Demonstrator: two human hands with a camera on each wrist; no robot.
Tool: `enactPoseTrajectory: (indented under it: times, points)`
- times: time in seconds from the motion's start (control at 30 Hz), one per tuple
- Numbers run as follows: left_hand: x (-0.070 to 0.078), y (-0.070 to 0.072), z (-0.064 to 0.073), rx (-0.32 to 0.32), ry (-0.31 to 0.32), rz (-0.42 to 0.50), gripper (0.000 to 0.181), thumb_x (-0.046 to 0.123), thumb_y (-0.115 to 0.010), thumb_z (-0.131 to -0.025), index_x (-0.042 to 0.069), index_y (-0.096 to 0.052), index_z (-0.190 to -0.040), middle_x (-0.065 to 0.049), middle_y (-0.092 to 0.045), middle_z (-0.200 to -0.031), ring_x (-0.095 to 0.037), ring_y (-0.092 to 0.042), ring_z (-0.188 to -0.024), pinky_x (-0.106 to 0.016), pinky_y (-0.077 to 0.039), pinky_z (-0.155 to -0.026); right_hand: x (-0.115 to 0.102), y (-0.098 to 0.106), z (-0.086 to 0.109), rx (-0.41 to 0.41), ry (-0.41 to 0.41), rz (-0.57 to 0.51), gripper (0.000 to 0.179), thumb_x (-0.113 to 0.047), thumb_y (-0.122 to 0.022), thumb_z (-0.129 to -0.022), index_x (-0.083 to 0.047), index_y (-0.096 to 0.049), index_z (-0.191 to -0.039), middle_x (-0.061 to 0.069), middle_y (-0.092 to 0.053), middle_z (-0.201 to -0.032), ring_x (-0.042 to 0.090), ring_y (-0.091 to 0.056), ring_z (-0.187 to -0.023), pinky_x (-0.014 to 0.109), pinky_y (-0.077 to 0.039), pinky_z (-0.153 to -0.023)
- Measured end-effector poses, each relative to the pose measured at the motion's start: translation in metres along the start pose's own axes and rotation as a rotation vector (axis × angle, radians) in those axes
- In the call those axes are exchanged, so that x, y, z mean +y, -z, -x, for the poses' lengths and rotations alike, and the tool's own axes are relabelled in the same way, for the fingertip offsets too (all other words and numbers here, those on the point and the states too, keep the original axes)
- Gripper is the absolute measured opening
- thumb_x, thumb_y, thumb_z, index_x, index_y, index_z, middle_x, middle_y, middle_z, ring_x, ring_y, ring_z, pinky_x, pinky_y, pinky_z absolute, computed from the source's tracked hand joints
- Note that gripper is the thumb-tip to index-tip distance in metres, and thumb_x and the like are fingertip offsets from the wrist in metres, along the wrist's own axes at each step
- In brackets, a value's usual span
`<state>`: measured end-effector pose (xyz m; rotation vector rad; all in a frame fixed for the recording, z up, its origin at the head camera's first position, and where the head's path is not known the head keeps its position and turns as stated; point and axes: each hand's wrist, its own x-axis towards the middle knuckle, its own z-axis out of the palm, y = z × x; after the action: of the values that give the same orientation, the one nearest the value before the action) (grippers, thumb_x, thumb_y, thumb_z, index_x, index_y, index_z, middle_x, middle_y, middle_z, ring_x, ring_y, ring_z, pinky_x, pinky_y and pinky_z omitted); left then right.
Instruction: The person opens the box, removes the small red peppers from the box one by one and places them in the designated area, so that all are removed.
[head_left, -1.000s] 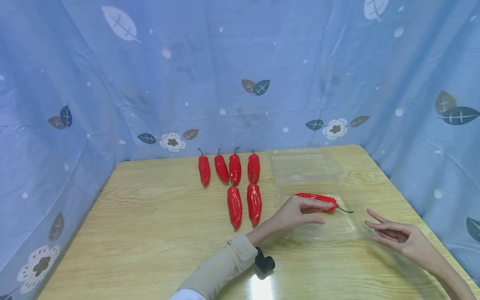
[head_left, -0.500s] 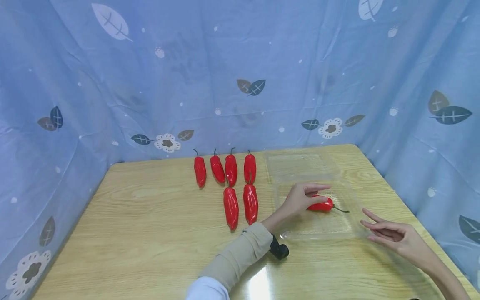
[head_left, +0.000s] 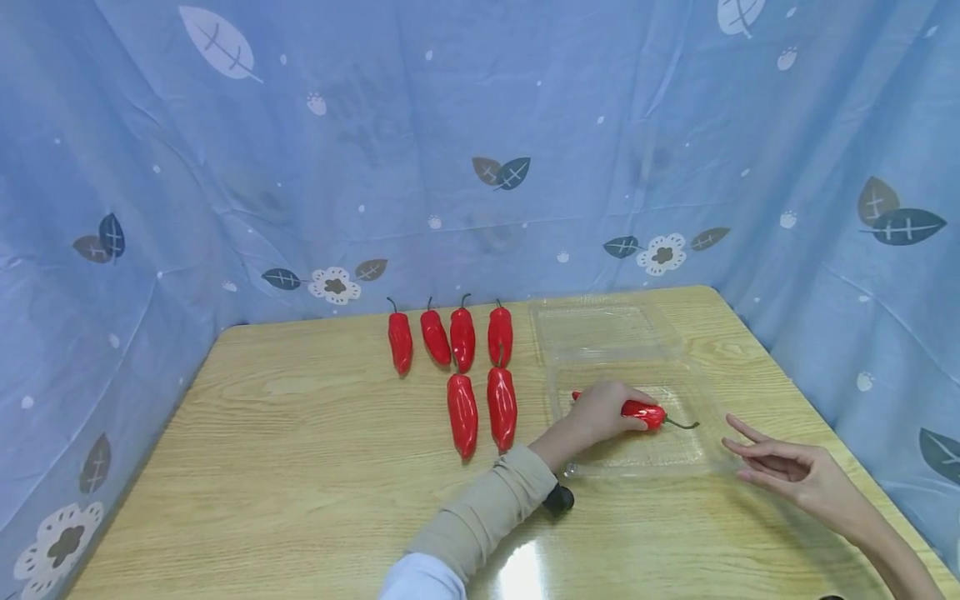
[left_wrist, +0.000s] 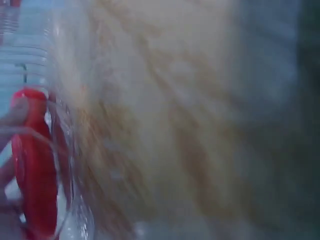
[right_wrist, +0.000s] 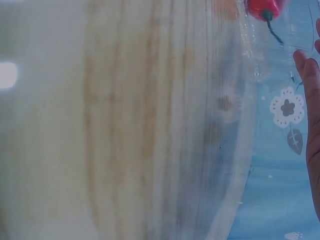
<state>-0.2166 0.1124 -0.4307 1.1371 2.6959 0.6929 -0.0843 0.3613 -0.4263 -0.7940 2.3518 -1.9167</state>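
Note:
A red chili pepper [head_left: 643,412] lies in the front half of a clear plastic clamshell box [head_left: 660,458], its green stem pointing right. Over its middle, my left hand [head_left: 600,412] grips it with the thumb in front and the fingers behind. The left wrist view has the same pepper [left_wrist: 37,165] at its left edge, fingers against it. My right hand [head_left: 795,479] hovers beside the box's right edge, fingers loosely bent and holding nothing; whether the fingertips touch the plastic I cannot tell. In the right wrist view this hand [right_wrist: 312,110] appears at the right edge.
Several more red chili peppers lie left of the box, a back row [head_left: 401,342] and a front pair [head_left: 462,417]. The box's lid [head_left: 596,329] is folded back flat. A blue patterned curtain [head_left: 375,167] surrounds the wooden table [head_left: 285,467].
My left hand has come down from above the pepper and closed its fingers around the middle. The right hand has hardly moved. The head view has shifted slightly.

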Motion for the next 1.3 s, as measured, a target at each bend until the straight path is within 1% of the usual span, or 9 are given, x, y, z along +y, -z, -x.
enactPoseTrajectory:
  times: [0.13, 0.23, 0.37, 0.63, 0.83, 0.97, 1.1, 1.2, 1.3]
  points:
    - [0.005, 0.000, 0.001, 0.020, -0.034, -0.241, 0.038, 0.049, -0.066, -0.086, 0.040, -0.064, -0.123, 0.018, -0.068, -0.105, 0.004, -0.052, -0.074, -0.014, -0.035, -0.051, 0.000, 0.000, 0.000, 0.006, -0.007, 0.012, 0.032, 0.024, -0.056, -0.082, 0.022, -0.056, -0.114, -0.006, -0.046, -0.145, 0.009, -0.054, -0.119, 0.020, -0.051, -0.084]
    - [0.007, 0.001, 0.002, 0.044, -0.088, -0.285, 0.038, 0.053, -0.062, -0.087, 0.039, -0.065, -0.122, 0.018, -0.068, -0.090, 0.001, -0.041, -0.060, -0.014, -0.033, -0.044, 0.000, 0.001, 0.000, 0.001, -0.007, 0.000, 0.032, 0.024, -0.055, -0.082, 0.022, -0.055, -0.114, -0.006, -0.046, -0.145, 0.010, -0.055, -0.119, 0.020, -0.051, -0.083]
    - [0.009, 0.003, 0.004, 0.084, -0.096, -0.195, 0.039, 0.052, -0.063, -0.086, 0.038, -0.065, -0.122, 0.016, -0.062, -0.076, 0.001, -0.037, -0.056, -0.012, -0.032, -0.043, 0.001, 0.000, 0.000, 0.007, -0.010, -0.004, 0.032, 0.025, -0.055, -0.081, 0.023, -0.055, -0.114, -0.006, -0.047, -0.144, 0.010, -0.055, -0.117, 0.020, -0.052, -0.082]
    - [0.010, 0.005, 0.006, 0.067, -0.135, -0.023, 0.046, 0.047, -0.060, -0.088, 0.031, -0.060, -0.131, 0.010, -0.064, -0.108, 0.005, -0.048, -0.074, -0.004, -0.037, -0.055, 0.000, 0.000, 0.001, 0.016, -0.014, -0.015, 0.032, 0.026, -0.054, -0.082, 0.024, -0.054, -0.113, -0.006, -0.046, -0.144, 0.011, -0.056, -0.117, 0.020, -0.052, -0.082]
    - [0.009, 0.009, 0.004, 0.078, -0.150, 0.176, 0.048, 0.042, -0.071, -0.085, 0.020, -0.064, -0.128, 0.008, -0.069, -0.108, 0.008, -0.052, -0.076, -0.002, -0.041, -0.062, -0.002, -0.001, -0.001, 0.032, -0.018, 0.063, 0.032, 0.026, -0.056, -0.080, 0.022, -0.056, -0.112, -0.008, -0.047, -0.144, 0.009, -0.057, -0.115, 0.020, -0.052, -0.080]
    - [0.009, 0.011, 0.005, 0.092, -0.171, 0.216, 0.046, 0.038, -0.073, -0.084, 0.019, -0.066, -0.125, 0.008, -0.072, -0.100, 0.010, -0.052, -0.067, -0.003, -0.043, -0.058, -0.003, -0.002, -0.001, 0.039, -0.030, 0.085, 0.032, 0.025, -0.057, -0.081, 0.021, -0.057, -0.112, -0.008, -0.047, -0.143, 0.008, -0.057, -0.115, 0.019, -0.052, -0.080]
    - [0.011, 0.013, 0.008, 0.093, -0.187, 0.231, 0.045, 0.037, -0.073, -0.084, 0.019, -0.066, -0.125, 0.006, -0.070, -0.109, 0.008, -0.051, -0.062, -0.003, -0.043, -0.057, -0.003, -0.001, 0.000, 0.036, -0.039, 0.094, 0.032, 0.024, -0.057, -0.081, 0.021, -0.057, -0.113, -0.009, -0.047, -0.143, 0.008, -0.057, -0.115, 0.019, -0.052, -0.080]
    - [0.011, 0.017, 0.012, 0.098, -0.166, 0.272, 0.045, 0.035, -0.075, -0.083, 0.017, -0.067, -0.123, 0.006, -0.068, -0.115, 0.008, -0.050, -0.065, -0.004, -0.044, -0.058, -0.002, 0.000, 0.001, 0.035, -0.037, 0.105, 0.031, 0.024, -0.057, -0.081, 0.021, -0.057, -0.112, -0.009, -0.047, -0.143, 0.007, -0.057, -0.115, 0.019, -0.052, -0.082]
    - [0.010, 0.022, 0.017, 0.122, -0.124, 0.334, 0.043, 0.033, -0.077, -0.081, 0.017, -0.069, -0.121, 0.007, -0.070, -0.108, 0.006, -0.051, -0.068, -0.005, -0.045, -0.058, 0.000, 0.001, 0.003, 0.030, -0.033, 0.096, 0.030, 0.023, -0.057, -0.082, 0.021, -0.057, -0.112, -0.009, -0.047, -0.144, 0.007, -0.057, -0.116, 0.019, -0.051, -0.083]
